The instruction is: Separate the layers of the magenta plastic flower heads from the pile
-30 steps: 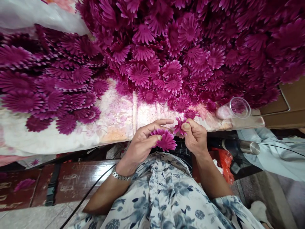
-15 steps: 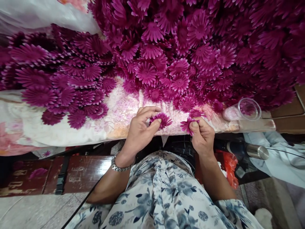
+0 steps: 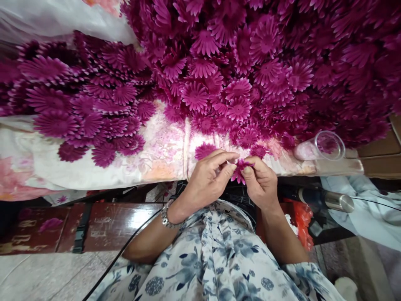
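A small magenta artificial flower head (image 3: 239,174) is held in front of me, over the table's near edge, with its petals partly folded. My right hand (image 3: 262,180) is closed, pinching this flower between thumb and fingers. From the other side, my left hand (image 3: 213,173) meets it, thumb and forefinger closed at the flower's left edge. Just beyond my left hand, a single flower head (image 3: 205,150) lies on the patterned cloth (image 3: 166,163). Another flower head (image 3: 259,150) rests behind my right hand.
A large heap of loose magenta flower heads (image 3: 238,108) covers the back and right. Stacked flower heads (image 3: 90,113) lie at left beside clear plastic sheeting (image 3: 62,19). A clear plastic cup (image 3: 328,145) lies tipped at right, above a dark metal-capped flask (image 3: 338,201).
My left hand has let go of a flower, which now lies on the cloth, and moved right to the flower in my right hand. The right hand shifted slightly left.
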`<action>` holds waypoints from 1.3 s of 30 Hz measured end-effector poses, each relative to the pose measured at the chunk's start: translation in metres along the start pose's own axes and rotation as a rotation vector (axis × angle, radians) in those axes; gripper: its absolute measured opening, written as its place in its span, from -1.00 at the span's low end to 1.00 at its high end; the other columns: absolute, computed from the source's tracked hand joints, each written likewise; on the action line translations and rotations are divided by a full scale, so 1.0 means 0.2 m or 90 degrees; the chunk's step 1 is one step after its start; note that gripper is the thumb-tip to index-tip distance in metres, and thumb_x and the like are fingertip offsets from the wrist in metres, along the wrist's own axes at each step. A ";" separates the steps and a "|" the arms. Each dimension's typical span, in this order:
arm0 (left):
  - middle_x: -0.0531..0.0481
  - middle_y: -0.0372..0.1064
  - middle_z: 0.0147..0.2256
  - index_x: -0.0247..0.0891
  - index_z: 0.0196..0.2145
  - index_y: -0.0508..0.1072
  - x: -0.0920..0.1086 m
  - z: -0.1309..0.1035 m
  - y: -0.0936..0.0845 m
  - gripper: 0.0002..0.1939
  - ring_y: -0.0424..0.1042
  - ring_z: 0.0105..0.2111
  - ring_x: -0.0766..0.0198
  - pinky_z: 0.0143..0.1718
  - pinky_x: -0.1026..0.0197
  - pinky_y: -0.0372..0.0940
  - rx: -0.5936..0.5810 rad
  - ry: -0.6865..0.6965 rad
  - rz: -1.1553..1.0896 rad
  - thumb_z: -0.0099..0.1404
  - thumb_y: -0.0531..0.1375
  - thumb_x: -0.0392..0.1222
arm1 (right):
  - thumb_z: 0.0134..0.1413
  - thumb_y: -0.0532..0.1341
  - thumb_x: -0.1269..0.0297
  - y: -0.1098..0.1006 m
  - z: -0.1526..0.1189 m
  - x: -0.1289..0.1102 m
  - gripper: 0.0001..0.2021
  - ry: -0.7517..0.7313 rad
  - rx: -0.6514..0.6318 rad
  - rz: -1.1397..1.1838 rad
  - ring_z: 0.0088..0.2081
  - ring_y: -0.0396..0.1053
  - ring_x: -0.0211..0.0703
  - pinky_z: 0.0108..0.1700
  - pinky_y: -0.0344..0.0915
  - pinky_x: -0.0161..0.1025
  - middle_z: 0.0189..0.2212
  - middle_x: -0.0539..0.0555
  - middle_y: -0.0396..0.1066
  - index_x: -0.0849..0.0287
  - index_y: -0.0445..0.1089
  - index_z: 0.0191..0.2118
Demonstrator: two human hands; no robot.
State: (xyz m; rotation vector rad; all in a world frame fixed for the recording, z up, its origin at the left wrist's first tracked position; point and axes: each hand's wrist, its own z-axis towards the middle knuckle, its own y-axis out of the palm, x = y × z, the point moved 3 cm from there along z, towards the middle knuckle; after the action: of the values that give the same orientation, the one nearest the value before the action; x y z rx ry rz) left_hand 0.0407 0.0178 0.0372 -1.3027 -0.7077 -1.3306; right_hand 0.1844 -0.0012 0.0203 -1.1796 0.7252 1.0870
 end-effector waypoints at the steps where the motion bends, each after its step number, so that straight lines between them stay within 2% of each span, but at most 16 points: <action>1: -0.04 0.43 -0.34 -0.29 -0.24 0.48 -0.01 0.00 0.02 -0.84 0.42 -0.38 0.33 -0.34 0.27 0.35 -0.008 -0.030 -0.049 0.26 0.11 -0.32 | 0.20 0.08 0.36 0.00 0.00 -0.01 -0.92 -0.021 -0.010 -0.022 -0.54 0.18 -0.41 -0.48 0.10 -0.41 -0.54 -0.11 0.27 0.14 0.30 -0.29; 3: -0.02 0.42 -0.38 -0.29 -0.28 0.49 -0.02 0.00 0.04 -0.87 0.42 -0.41 0.33 -0.38 0.28 0.34 0.023 -0.056 -0.103 0.23 0.14 -0.31 | 0.19 0.08 0.38 0.00 0.01 -0.03 -0.92 -0.054 -0.020 -0.065 -0.52 0.22 -0.39 -0.47 0.14 -0.40 -0.51 -0.09 0.30 0.13 0.30 -0.28; 7: -0.02 0.41 -0.44 -0.27 -0.38 0.50 -0.03 -0.02 0.04 -0.93 0.40 -0.44 0.32 -0.43 0.29 0.30 0.126 -0.053 -0.108 0.20 0.19 -0.29 | 0.17 0.10 0.39 0.01 0.01 -0.04 -0.94 -0.066 0.001 -0.127 -0.49 0.30 -0.35 -0.44 0.21 -0.37 -0.48 -0.07 0.34 0.12 0.29 -0.26; 12: 0.05 0.34 -0.52 -0.27 -0.46 0.44 -0.07 -0.05 0.05 -0.90 0.29 -0.54 0.38 -0.52 0.32 0.20 0.157 -0.130 -0.193 0.19 0.21 -0.22 | 0.09 0.21 0.30 0.02 0.00 -0.01 -0.76 -0.077 0.131 -0.165 -0.26 0.35 -0.22 -0.20 0.32 -0.23 -0.29 0.04 0.34 0.11 0.25 -0.10; 15: 0.09 0.26 -0.55 -0.25 -0.44 0.40 -0.11 -0.07 0.07 -0.89 0.21 -0.58 0.41 -0.57 0.34 0.15 0.191 -0.181 -0.239 0.20 0.20 -0.18 | 0.02 0.28 0.27 0.00 -0.01 -0.03 -0.76 -0.149 0.228 -0.185 -0.24 0.30 -0.18 -0.18 0.29 -0.17 -0.32 0.03 0.31 0.10 0.28 -0.18; 17: 0.12 0.21 -0.56 -0.24 -0.44 0.38 -0.13 -0.08 0.08 -0.89 0.16 -0.59 0.43 -0.58 0.35 0.12 0.220 -0.189 -0.251 0.20 0.21 -0.18 | 0.02 0.28 0.32 -0.01 -0.03 -0.05 -0.83 -0.187 0.249 -0.193 -0.29 0.29 -0.20 -0.24 0.27 -0.20 -0.38 0.00 0.30 0.10 0.30 -0.25; 22: 0.13 0.18 -0.56 -0.22 -0.40 0.38 -0.14 -0.09 0.09 -0.89 0.14 -0.58 0.43 -0.57 0.35 0.11 0.216 -0.164 -0.290 0.22 0.21 -0.15 | 0.04 0.25 0.41 0.02 -0.05 -0.07 -0.90 -0.183 0.156 -0.217 -0.39 0.29 -0.26 -0.33 0.24 -0.26 -0.45 -0.03 0.33 0.09 0.34 -0.30; 25: 0.11 0.21 -0.55 -0.23 -0.42 0.41 -0.15 -0.09 0.09 -0.86 0.17 -0.56 0.41 -0.53 0.32 0.14 0.207 -0.143 -0.301 0.20 0.23 -0.12 | 0.06 0.24 0.38 0.02 -0.05 -0.04 -0.89 -0.135 0.186 -0.170 -0.38 0.29 -0.27 -0.32 0.25 -0.26 -0.44 -0.04 0.31 0.09 0.34 -0.26; 27: 0.08 0.26 -0.52 -0.23 -0.42 0.43 -0.15 -0.09 0.09 -0.85 0.22 -0.54 0.38 -0.50 0.30 0.17 0.195 -0.136 -0.321 0.19 0.24 -0.10 | 0.03 0.27 0.30 0.01 -0.03 -0.01 -0.79 -0.100 0.198 -0.132 -0.27 0.31 -0.22 -0.24 0.28 -0.23 -0.33 0.01 0.32 0.09 0.33 -0.18; 29: 0.04 0.32 -0.47 -0.23 -0.40 0.45 -0.15 -0.08 0.09 -0.87 0.26 -0.50 0.36 -0.47 0.29 0.20 0.182 -0.129 -0.353 0.19 0.25 -0.12 | -0.01 0.29 0.23 0.00 -0.01 0.01 -0.66 -0.055 0.154 -0.082 -0.15 0.30 -0.16 -0.14 0.29 -0.17 -0.19 0.07 0.33 0.10 0.32 -0.07; 30: 0.04 0.33 -0.46 -0.23 -0.39 0.46 -0.15 -0.08 0.10 -0.89 0.28 -0.49 0.37 -0.46 0.29 0.21 0.175 -0.123 -0.367 0.19 0.25 -0.14 | 0.00 0.29 0.23 0.00 0.00 0.02 -0.65 -0.028 0.113 -0.045 -0.14 0.31 -0.16 -0.12 0.29 -0.17 -0.17 0.08 0.34 0.10 0.32 -0.06; 33: 0.04 0.34 -0.46 -0.22 -0.38 0.48 -0.14 -0.08 0.10 -0.94 0.29 -0.48 0.36 -0.46 0.30 0.21 0.148 -0.113 -0.384 0.20 0.24 -0.20 | 0.09 0.23 0.29 0.01 0.01 0.03 -0.88 0.031 0.030 0.069 -0.35 0.34 -0.27 -0.29 0.30 -0.27 -0.38 0.00 0.38 0.13 0.41 -0.23; 34: 0.03 0.34 -0.46 -0.22 -0.38 0.49 -0.14 -0.08 0.09 -0.94 0.30 -0.47 0.35 -0.45 0.29 0.22 0.137 -0.117 -0.380 0.20 0.23 -0.20 | 0.10 0.21 0.30 0.01 0.01 0.03 -0.93 0.037 0.031 0.085 -0.41 0.32 -0.29 -0.35 0.27 -0.29 -0.45 -0.02 0.36 0.14 0.41 -0.31; 36: 0.00 0.37 -0.43 -0.22 -0.35 0.49 -0.13 -0.09 0.08 -0.91 0.34 -0.42 0.31 -0.41 0.27 0.26 0.134 -0.127 -0.361 0.22 0.21 -0.18 | 0.10 0.21 0.29 0.00 0.00 0.03 -0.91 0.031 0.062 0.064 -0.46 0.29 -0.31 -0.42 0.22 -0.32 -0.51 -0.04 0.33 0.16 0.38 -0.39; 39: -0.06 0.40 -0.30 -0.21 -0.21 0.47 -0.11 -0.11 0.04 -0.84 0.39 -0.32 0.26 -0.31 0.23 0.31 0.186 -0.107 -0.284 0.24 0.18 -0.18 | 0.08 0.22 0.29 -0.01 -0.01 0.03 -0.90 0.006 0.105 -0.022 -0.47 0.26 -0.31 -0.41 0.21 -0.30 -0.52 -0.05 0.32 0.15 0.33 -0.42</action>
State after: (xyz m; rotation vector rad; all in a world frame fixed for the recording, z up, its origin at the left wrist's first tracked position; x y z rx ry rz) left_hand 0.0374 0.0023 0.0089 -1.0614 -1.3164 -1.4070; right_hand 0.1882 -0.0005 0.0151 -1.0526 0.7834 0.9746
